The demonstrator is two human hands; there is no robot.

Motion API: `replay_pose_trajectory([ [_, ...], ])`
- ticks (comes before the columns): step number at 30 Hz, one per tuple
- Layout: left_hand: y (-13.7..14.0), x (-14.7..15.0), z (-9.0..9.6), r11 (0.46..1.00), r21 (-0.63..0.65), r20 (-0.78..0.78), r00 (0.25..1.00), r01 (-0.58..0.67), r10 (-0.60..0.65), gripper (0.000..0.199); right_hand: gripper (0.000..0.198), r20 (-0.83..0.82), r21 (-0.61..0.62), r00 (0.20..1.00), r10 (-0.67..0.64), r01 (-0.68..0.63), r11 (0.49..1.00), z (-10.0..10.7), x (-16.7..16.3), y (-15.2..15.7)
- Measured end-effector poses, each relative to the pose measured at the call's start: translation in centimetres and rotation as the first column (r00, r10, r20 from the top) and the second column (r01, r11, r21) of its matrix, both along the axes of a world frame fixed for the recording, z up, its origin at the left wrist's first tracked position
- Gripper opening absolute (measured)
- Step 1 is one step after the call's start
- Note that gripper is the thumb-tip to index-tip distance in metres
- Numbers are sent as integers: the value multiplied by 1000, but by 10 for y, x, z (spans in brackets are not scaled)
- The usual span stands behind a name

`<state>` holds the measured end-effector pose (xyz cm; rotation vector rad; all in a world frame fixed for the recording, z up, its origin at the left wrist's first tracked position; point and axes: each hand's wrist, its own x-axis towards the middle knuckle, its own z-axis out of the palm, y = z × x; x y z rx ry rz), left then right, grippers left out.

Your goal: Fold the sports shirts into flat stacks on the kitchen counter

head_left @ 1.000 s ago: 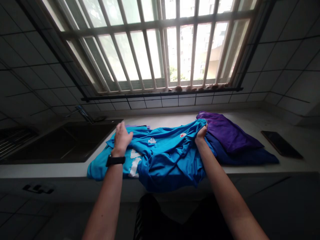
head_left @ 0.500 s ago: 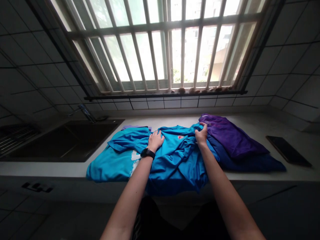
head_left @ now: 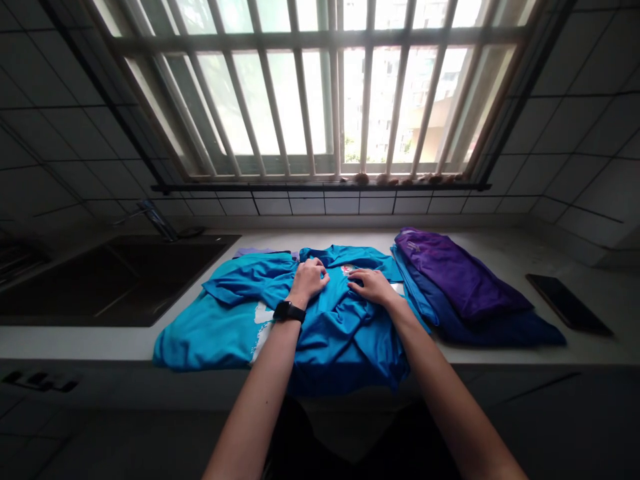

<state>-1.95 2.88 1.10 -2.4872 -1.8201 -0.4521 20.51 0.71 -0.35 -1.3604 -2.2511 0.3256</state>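
Left hand [head_left: 309,280] is palm down on the blue shirt [head_left: 345,333], fingers curled, wrist wearing a black watch [head_left: 290,311]. Right hand [head_left: 374,285] is on the same shirt, fingers bent, tips beside a small badge [head_left: 347,270] with a red mark. Hands are apart, close to each other, badge between them. Can't tell if either one pinches cloth or only presses on it.

Left to right: dark sink [head_left: 60,293] set into the pale counter [head_left: 480,233], metal faucet [head_left: 157,220] at its back edge. Then a teal garment [head_left: 205,337] with a white print [head_left: 263,313], lying near the sink's right side, front edge at the counter's lip. Lilac cloth [head_left: 260,253] shows just behind it.

Blue shirt is mid-counter, rumpled, directly in front of the person. Its left part lies over the teal garment; its lower part hangs past the counter's front edge.

Right of that, a pile: purple garment [head_left: 463,277] on top, navy garment [head_left: 505,331] under it, bright blue cloth [head_left: 415,293] at the left side, near the right forearm. Far right, a dark phone [head_left: 570,305] lies flat, apart from the pile.

Barred window [head_left: 300,107] behind the counter, small roundish objects [head_left: 383,179] along its sill, too small to identify.
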Motion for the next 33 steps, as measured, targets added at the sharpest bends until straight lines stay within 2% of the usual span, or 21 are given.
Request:
replay_pose_trajectory([
  [4, -3, -2, 0, 992, -87, -43, 995, -94, 91, 40, 27, 95, 4, 941, -324, 325, 946, -3, -3, -1],
  [9, -3, -1, -2, 977, -198, -51, 996, -75, 66, 58, 42, 121, 18, 929, -350, 350, 937, 15, 6, -13],
  [12, -1, 0, -5, 966, -242, -45, 996, -87, 78, 66, 67, 182, -25, 902, -391, 402, 915, 25, 20, -42],
  [14, 1, 0, -7, 966, -246, -33, 996, -84, 78, 67, 77, 215, -84, 922, -323, 347, 934, 23, 29, -71],
  [16, 3, 0, -9, 966, -247, -17, 997, -71, 69, 66, 70, 241, -88, 947, -212, 238, 967, 14, 35, -102],
  [17, 3, 0, -10, 967, -247, -9, 998, -65, 64, 65, 63, 258, -65, 946, -198, 222, 973, 8, 36, -117],
  [21, -1, 0, -9, 964, -260, -6, 998, -62, 62, 61, 41, 299, 51, 914, -275, 272, 961, -10, 33, -156],
  [23, -5, 3, -5, 966, -251, -22, 998, -70, 67, 57, 33, 273, 69, 923, -272, 263, 962, -10, 30, -166],
  [25, -11, 7, 2, 973, -219, -48, 997, -77, 68, 51, 34, 196, 62, 939, -282, 275, 959, -4, 29, -175],
  [27, -21, 13, 11, 980, -182, -74, 995, -83, 71, 44, 33, 80, 7, 960, -269, 269, 963, 4, 29, -185],
  [29, -36, 17, 20, 984, -155, -95, 993, -89, 74, 38, 27, -31, -118, 979, -201, 196, 974, 11, 32, -197],
  [31, -58, 17, 25, 985, -152, -109, 992, -83, 66, 32, 31, -117, -231, 979, -166, 136, 963, 14, 37, -204],
  [33, -83, 13, 25, 982, -177, -115, 993, -61, 41, 30, 35, -159, -223, 965, -208, 170, 960, 12, 42, -203],
])
